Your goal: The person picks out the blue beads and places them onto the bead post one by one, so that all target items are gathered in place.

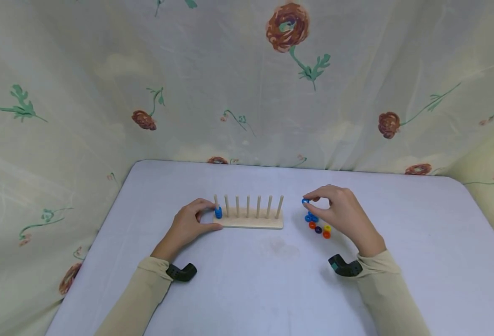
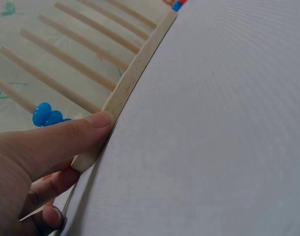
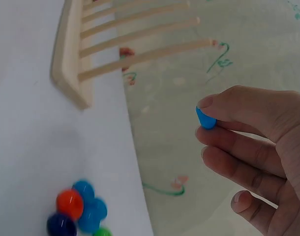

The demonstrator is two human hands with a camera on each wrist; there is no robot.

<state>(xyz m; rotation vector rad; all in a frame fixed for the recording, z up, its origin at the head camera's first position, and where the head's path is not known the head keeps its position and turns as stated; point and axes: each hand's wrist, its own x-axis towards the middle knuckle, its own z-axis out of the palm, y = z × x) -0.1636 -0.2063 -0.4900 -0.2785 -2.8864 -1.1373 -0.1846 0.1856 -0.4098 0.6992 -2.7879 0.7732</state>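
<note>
A wooden peg board point(image 1: 251, 224) with a row of upright pegs lies on the table. Its left end is gripped by my left hand point(image 1: 188, 224), the thumb point(image 2: 98, 120) along the front edge. Several blue beads point(image 1: 218, 213) are stacked low on the leftmost peg; the other pegs are bare. Right of the board and above the table, my right hand point(image 1: 343, 212) pinches one blue bead point(image 3: 206, 119) between thumb and index finger, the other fingers loosely bent. Below that hand lie loose beads: blue point(image 1: 312, 217), orange point(image 1: 312, 225), dark blue point(image 1: 318, 230) and yellow point(image 1: 327, 228).
A green bead point(image 3: 102, 232) shows at the lower edge of the right wrist view. The white-covered table point(image 1: 247, 289) ends at the back against a hanging flowered cloth point(image 1: 213, 70). A dark wrist device point(image 1: 181, 272) sits at each sleeve cuff.
</note>
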